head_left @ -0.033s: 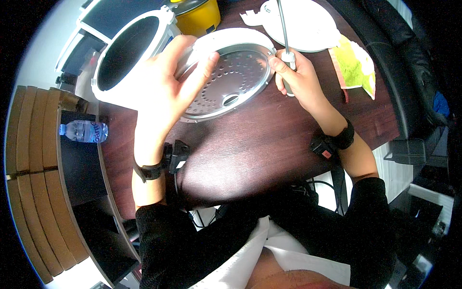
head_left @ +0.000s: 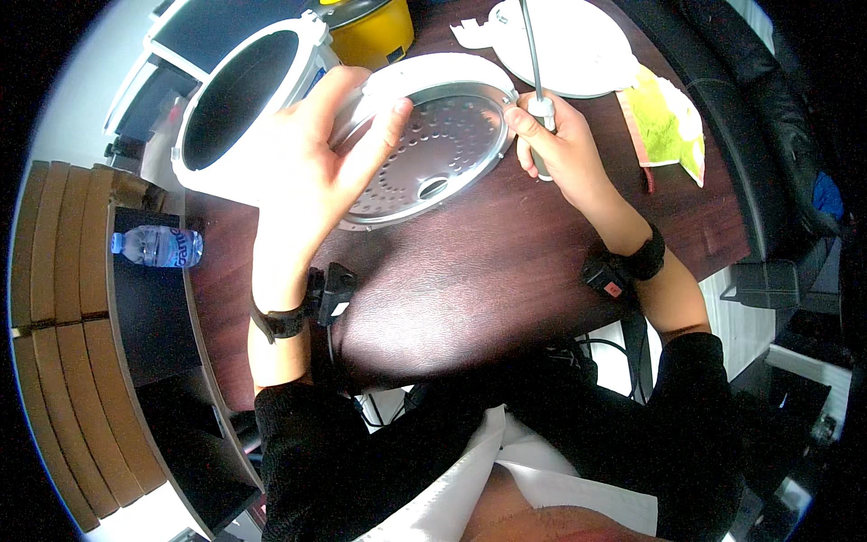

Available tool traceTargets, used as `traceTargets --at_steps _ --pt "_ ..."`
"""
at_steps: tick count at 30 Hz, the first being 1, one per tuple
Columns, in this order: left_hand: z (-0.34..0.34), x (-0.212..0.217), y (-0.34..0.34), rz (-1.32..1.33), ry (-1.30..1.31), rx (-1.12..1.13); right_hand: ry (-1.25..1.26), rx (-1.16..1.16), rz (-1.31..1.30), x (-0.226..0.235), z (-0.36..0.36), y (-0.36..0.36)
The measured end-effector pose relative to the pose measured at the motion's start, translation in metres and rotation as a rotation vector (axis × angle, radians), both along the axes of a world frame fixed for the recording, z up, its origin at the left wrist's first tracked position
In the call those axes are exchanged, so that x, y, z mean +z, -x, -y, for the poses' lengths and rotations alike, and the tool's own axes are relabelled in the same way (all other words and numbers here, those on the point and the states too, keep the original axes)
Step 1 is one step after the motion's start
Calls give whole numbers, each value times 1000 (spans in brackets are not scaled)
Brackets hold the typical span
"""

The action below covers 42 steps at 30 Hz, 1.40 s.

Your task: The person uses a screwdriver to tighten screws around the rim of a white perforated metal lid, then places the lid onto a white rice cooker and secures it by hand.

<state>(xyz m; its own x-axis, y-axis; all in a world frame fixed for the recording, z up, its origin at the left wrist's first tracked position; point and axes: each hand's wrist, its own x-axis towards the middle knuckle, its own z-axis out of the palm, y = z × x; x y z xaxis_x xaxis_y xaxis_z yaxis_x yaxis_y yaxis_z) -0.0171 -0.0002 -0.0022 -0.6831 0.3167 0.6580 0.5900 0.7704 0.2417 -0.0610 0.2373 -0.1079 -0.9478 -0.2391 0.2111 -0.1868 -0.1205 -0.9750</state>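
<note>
In front of me, a round white lid (head_left: 452, 68) is tilted up, its silvery inner plate (head_left: 442, 144) covered in small dimples around one oval hole. My left hand (head_left: 325, 154) grips the lid's left side, thumb lying over the metal face and the other fingers partly hidden behind. A screwdriver (head_left: 542, 110) is in my right hand (head_left: 564, 140); its long thin shaft points up and away, past the top of the picture. The right thumb and fingertips are close to the lid's right rim; I cannot tell whether they touch it.
Behind my left hand stands a white appliance body (head_left: 312, 54) with a dark opening. Farther back are a yellow pot (head_left: 379, 41), a white round part (head_left: 578, 45) and a yellow-green packet (head_left: 668, 117). A water bottle (head_left: 163, 246) lies left of the brown table (head_left: 452, 280), beside stacked cartons (head_left: 68, 271).
</note>
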Motion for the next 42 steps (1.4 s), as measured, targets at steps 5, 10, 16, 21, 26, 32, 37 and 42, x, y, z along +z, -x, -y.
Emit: traceTargets --at_steps 5,10,16,21,26,32,37,42 --pt "3 1 1 43 -3 -32 1 -7 -15 0 1 0" --pt "2 5 -1 94 6 -108 -20 -8 -14 -2 -2 1" --pt "8 11 -3 215 -25 -166 -13 -22 -32 -3 0 0" --pt "8 7 1 138 -8 -148 -46 -42 -37 -6 -1 3" --pt "6 8 0 163 -5 -110 -70 -67 -41 -1 -1 2" --pt "5 9 -3 194 -37 -35 -362 -222 -176 20 -19 2" --pt "8 -1 6 66 -14 -20 -654 -137 -414 57 -37 -26" --pt "6 -4 4 8 -28 -14 -822 32 -443 82 -42 -54"
